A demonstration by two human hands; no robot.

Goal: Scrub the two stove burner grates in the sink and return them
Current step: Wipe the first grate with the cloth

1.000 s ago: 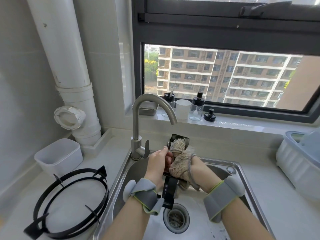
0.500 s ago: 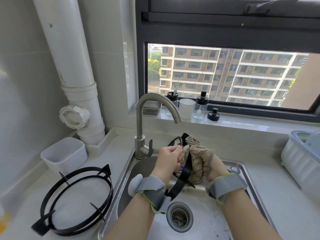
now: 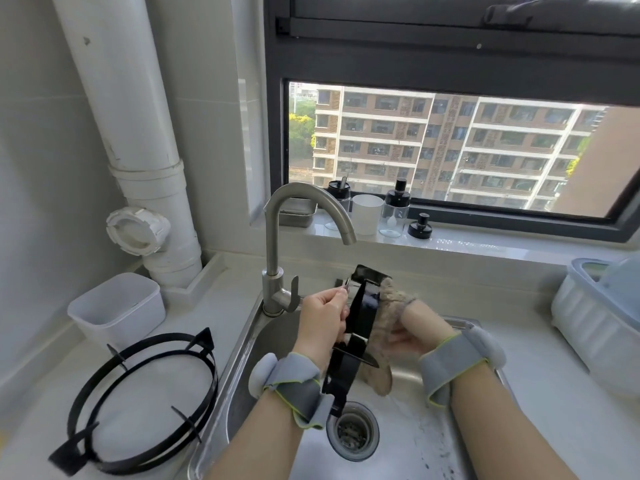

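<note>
A black grate [image 3: 360,313] is held edge-on over the sink [image 3: 242,368], just below the spout of the faucet [image 3: 273,237], its lower end hanging near the drain [image 3: 353,434]. The left hand [image 3: 323,317] grips the grate's rim, fingers curled and the thumb pinching near the top. The right hand [image 3: 412,327] holds a beige mesh cloth [image 3: 384,306] against the grate's right face. Its fingers are wrapped in the cloth and mostly hidden, and the cloth's tail hangs down into the basin. Each wrist wears a grey band edged in green, one on the left [image 3: 294,386] and one on the right [image 3: 457,362].

A second grate [image 3: 211,382] lies flat on the desk [image 3: 540,393] to the left of the sink, well apart from the hands. Behind it stands one white tub [image 3: 117,310], close to the foot of a white pipe [image 3: 138,140] in the corner. One pale rack [image 3: 595,327] sits on the desk at the far right.

On the sill [image 3: 467,244] behind the faucet stand one metal tray [image 3: 298,213], two black-capped jars [image 3: 394,213], one white cup [image 3: 367,214] and one small black-capped bottle [image 3: 419,226]. The faucet's arch partly covers the tray and the left jar. That makes two grates, one cloth and two bands in view.
</note>
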